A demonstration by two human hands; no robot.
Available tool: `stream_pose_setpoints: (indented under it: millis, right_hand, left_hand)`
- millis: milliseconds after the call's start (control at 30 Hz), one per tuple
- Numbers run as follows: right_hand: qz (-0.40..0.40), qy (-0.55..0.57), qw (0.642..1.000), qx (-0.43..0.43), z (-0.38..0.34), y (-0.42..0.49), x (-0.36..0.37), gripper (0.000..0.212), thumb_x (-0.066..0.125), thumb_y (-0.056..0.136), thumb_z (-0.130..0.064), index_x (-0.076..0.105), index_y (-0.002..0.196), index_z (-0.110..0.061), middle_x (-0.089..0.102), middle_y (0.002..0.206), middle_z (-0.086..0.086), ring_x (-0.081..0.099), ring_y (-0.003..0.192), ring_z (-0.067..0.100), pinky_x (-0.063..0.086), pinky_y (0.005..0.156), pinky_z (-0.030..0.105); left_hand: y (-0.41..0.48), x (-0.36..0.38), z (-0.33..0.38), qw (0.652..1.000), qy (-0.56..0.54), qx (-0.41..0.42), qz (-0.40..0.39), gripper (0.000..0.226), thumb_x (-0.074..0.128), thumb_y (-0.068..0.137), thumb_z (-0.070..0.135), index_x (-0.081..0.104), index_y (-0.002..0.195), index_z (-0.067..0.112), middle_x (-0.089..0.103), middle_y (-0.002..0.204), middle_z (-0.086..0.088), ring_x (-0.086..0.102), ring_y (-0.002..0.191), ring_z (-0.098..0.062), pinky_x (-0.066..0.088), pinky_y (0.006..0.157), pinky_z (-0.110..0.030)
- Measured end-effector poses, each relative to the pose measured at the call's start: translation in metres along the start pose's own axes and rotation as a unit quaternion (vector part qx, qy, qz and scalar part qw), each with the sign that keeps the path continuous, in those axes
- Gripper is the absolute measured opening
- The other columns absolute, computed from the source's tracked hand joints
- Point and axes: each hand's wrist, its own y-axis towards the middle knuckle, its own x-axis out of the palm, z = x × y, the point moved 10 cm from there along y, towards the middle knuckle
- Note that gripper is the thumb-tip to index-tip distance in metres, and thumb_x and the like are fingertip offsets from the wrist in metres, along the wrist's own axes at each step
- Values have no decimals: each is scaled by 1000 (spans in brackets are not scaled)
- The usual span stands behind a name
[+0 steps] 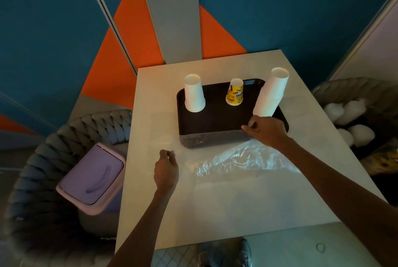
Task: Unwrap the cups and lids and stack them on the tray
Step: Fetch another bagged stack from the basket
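Note:
A dark tray (215, 120) lies on the white table (215, 202). On it stand upside down a white cup stack (194, 94) at the left, a yellow printed cup (235, 92) in the middle and a taller white cup stack (271, 92) at the right. A clear plastic wrapper (237, 159) is spread flat over the table and the tray's near edge. My left hand (166, 170) pinches the wrapper's left edge. My right hand (267, 130) pinches the wrapper at the tray's near right corner, just below the tall stack.
A lilac bin with a swing lid (92, 178) sits on a grey woven chair (43, 180) left of the table. Another woven chair (355, 94) at the right holds wrapped white cups or lids (349, 120) and a yellow pack (385, 159).

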Motion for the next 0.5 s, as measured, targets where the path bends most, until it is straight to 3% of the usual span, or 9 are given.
stream_pose_setpoints:
  millis: [167, 300, 500]
  right_hand:
    - [-26, 4, 998, -52, -34, -17, 45, 35, 56, 93, -36, 60, 117, -11, 63, 104, 11, 61, 98, 26, 41, 94, 41]
    - [11, -17, 996, -83, -73, -41, 82, 41, 40, 90, -39, 67, 104, -10, 66, 96, 13, 66, 87, 29, 49, 88, 49]
    - [-61, -38, 990, -125, -134, -65, 150, 62, 11, 102, -42, 62, 123, -14, 60, 125, 19, 58, 117, 32, 39, 100, 54]
  left_hand:
    - [-5, 8, -34, 999, 33, -31, 1, 26, 41, 100, 24, 51, 108, 1, 66, 83, -17, 64, 70, -33, 43, 56, -32]
    - [-7, 11, -57, 998, 51, -33, 3, 25, 41, 100, 23, 50, 106, 0, 66, 77, -19, 64, 66, -36, 43, 53, -33]
    - [-9, 14, -83, 995, 94, -39, -3, 24, 42, 100, 24, 49, 107, 2, 66, 74, -18, 65, 65, -36, 50, 54, -37]
